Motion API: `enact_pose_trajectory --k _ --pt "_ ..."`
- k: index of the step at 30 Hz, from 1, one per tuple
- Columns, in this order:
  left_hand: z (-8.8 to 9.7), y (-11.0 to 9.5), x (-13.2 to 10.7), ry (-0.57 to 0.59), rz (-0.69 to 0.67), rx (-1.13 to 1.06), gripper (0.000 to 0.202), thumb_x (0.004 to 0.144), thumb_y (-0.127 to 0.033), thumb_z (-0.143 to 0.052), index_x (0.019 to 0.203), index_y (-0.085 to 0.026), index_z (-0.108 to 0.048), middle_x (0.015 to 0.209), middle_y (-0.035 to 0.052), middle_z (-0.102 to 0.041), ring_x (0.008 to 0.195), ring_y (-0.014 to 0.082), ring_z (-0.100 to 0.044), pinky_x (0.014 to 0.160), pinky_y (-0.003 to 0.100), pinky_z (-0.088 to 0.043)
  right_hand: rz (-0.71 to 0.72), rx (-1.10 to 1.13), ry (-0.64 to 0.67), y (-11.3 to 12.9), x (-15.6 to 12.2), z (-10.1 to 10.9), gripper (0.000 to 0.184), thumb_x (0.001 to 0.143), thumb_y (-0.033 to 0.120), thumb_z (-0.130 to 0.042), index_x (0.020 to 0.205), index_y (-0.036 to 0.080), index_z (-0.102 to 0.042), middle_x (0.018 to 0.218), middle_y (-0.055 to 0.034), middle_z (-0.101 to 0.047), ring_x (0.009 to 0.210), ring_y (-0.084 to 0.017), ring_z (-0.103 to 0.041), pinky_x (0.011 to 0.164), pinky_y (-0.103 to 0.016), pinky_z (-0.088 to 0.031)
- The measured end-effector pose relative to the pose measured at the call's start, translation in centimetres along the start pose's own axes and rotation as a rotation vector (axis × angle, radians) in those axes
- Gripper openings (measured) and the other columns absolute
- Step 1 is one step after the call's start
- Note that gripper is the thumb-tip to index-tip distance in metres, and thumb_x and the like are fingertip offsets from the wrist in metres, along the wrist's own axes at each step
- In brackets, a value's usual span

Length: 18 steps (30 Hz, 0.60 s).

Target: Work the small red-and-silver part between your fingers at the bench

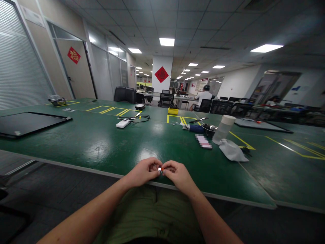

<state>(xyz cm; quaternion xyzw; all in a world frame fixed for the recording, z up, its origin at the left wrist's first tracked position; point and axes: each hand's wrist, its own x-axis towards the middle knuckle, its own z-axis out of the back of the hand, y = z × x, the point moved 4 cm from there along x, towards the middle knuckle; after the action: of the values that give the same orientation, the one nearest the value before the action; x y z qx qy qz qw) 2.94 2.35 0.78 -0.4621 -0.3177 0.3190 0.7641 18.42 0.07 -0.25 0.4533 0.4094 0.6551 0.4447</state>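
the left hand (146, 172), fingers pinched, grips one silvery piece (159, 169); the right hand (178, 173) likewise pinches one orange piece (163, 168). one yellow box (173, 111) sits beyond.

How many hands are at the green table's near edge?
2: the left hand, holding a small silver piece, and the right hand beside it, at a small orange piece.

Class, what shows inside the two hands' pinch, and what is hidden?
A silvery bit and an orange bit show between left hand and right hand; fingers cover the rest, hiding their full shapes.
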Motion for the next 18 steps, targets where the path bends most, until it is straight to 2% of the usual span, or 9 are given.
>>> enact_pose_trajectory --k 18 --pt "0.04 -0.07 -0.05 0.008 -0.003 0.002 0.024 0.075 -0.023 -0.060 0.097 -0.013 -0.060 0.071 -0.0005 -0.055 0.064 0.0100 -0.049 0.058 0.020 -0.037 -0.015 -0.002 0.007 0.35 -0.03 -0.10 0.015 0.075 0.023 -0.061 0.086 0.014 -0.065 0.080 -0.0043 -0.069 0.073 -0.016 -0.064 0.067 -0.026 -0.048"
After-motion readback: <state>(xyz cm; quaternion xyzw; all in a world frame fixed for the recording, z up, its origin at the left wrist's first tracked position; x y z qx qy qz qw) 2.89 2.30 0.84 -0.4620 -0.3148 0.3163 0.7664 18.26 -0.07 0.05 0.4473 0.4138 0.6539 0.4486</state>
